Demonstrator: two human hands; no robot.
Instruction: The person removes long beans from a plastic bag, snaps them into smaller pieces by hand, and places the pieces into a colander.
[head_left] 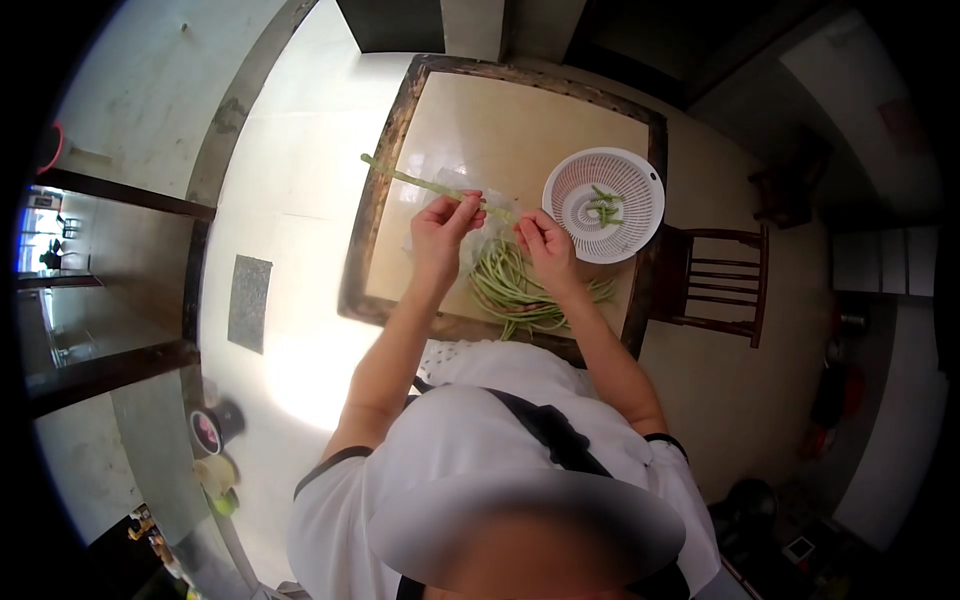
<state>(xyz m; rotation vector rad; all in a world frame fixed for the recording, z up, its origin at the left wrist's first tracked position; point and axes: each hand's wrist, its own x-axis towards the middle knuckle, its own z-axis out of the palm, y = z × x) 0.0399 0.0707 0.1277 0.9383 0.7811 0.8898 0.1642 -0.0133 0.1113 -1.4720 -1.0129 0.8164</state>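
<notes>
On the dark-edged table [520,110], white colander [610,256] holds short bean pieces [603,210]; bean pile [510,290] near it. Your left hand [440,232] pinches a long bean [410,178] above; your right hand [547,250] is at its end, can't tell if gripping. Chair [672,275] at right.

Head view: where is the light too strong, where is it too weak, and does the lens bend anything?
In the head view, glare whitens the floor left of the table; on the picture's right, the head view is dim around the chair; the head view also has black corners and visibly curved lines, suggesting wide-lens distortion.
</notes>
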